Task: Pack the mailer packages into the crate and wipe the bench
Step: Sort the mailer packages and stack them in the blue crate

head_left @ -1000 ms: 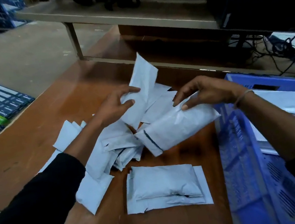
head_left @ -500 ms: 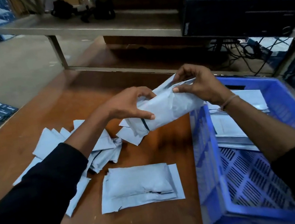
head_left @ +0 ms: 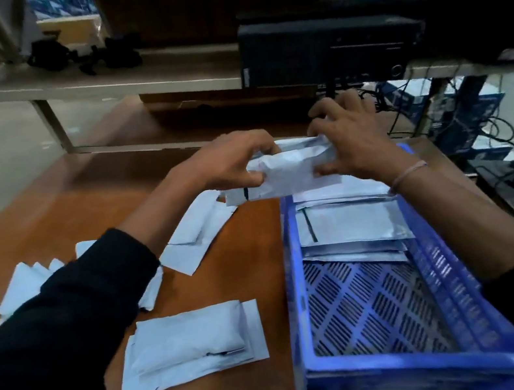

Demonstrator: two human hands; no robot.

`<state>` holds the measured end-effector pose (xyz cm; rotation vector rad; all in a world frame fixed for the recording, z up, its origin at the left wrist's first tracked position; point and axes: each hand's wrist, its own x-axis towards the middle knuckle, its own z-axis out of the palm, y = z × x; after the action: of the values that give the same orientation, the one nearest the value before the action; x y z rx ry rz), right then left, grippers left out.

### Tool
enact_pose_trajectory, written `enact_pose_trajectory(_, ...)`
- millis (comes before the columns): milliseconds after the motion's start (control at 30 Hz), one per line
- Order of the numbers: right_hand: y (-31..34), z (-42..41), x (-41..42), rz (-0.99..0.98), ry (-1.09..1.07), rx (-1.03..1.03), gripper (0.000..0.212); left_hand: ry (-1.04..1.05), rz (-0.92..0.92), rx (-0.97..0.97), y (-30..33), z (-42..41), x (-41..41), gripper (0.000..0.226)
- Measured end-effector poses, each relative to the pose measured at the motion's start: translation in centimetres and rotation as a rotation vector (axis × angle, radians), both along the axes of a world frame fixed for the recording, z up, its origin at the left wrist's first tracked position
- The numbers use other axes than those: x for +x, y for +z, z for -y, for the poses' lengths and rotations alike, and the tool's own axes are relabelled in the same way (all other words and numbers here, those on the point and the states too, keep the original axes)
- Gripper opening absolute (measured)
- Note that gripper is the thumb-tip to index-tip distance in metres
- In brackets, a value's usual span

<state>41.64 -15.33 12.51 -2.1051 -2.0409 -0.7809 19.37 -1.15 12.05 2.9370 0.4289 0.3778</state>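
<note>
Left hand: my left hand (head_left: pixel 236 164) is closed on the near end of a white mailer bundle (head_left: pixel 286 172), thumb under, fingers curled over the top.
Right hand: my right hand (head_left: pixel 352 140) pinches the far end of the same bundle, fingers spread and pressing in.
Where the bundle is: in the air between both hands, over the far left corner of the blue crate (head_left: pixel 377 376), not yet set down.
Done so far: a few flat mailers (head_left: pixel 350 223) already lie stacked at the crate's far end; the near half of its slatted floor is bare.
Left to pack: a padded mailer (head_left: pixel 189 344) lies on the bench (head_left: pixel 254 264) just left of the crate, a loose pile (head_left: pixel 194 236) sits under my left forearm, and more peek out by my sleeve.
Wiping: I judge it not begun; I see no cloth anywhere.
Progress: early to middle of packing, as I read it.
Change from half a second ago: the bundle has travelled right, from above the bench to above the crate's rim, and my hands have drawn closer together on it.
</note>
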Motion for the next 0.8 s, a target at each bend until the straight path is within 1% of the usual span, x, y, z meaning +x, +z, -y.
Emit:
enact_pose_trajectory(67,0.1,1.5,1.7,0.019,-0.043,0.034,0.056,-0.036,-0.002,0.071,0.2,1.1,2.4,0.047)
enact_pose_trajectory(133,0.0,3.2,3.5,0.017,-0.065,0.059,0.049,-0.085,0.018,0.123,0.1,2.3,4.5,0.052)
enact_pose_trajectory(200,-0.4,4.7,5.3,0.007,-0.077,0.056,0.046,-0.095,0.037,0.147,-0.4,3.6,6.4,0.06)
enact_pose_trajectory(300,-1.6,6.4,7.4,0.006,-0.129,-0.005,0.044,-0.08,0.025,0.163,-1.8,4.8,8.9,0.078)
enact_pose_trajectory(333,-2.2,6.9,8.0,0.008,-0.141,-0.031,0.043,-0.093,0.013,0.186,-2.5,5.1,9.7,0.078)
enact_pose_trajectory(433,-3.6,8.2,8.9,-0.011,-0.145,-0.123,0.045,-0.141,-0.065,0.262,-4.1,5.6,11.2,0.065)
enact_pose_trajectory(533,-4.1,9.5,8.8,0.009,-0.159,-0.243,0.044,-0.175,-0.109,0.273,-5.3,6.5,11.9,0.062)
enact_pose_trajectory(600,-3.9,10.1,8.4,0.031,-0.191,-0.271,0.041,-0.17,-0.11,0.293,-5.6,6.8,12.4,0.058)
enact_pose_trajectory(700,-3.8,10.2,7.9,0.056,-0.211,-0.253,0.036,-0.124,-0.105,0.331,-5.5,7.0,13.0,0.056)
enact_pose_trajectory(767,-4.5,9.6,8.1,0.068,-0.223,-0.295,0.04,-0.114,-0.14,0.343,-5.9,7.3,13.5,0.059)
enact_pose_trajectory(800,-5.3,9.1,8.2,0.064,-0.23,-0.331,0.047,-0.113,-0.175,0.346,-6.5,7.5,13.7,0.06)
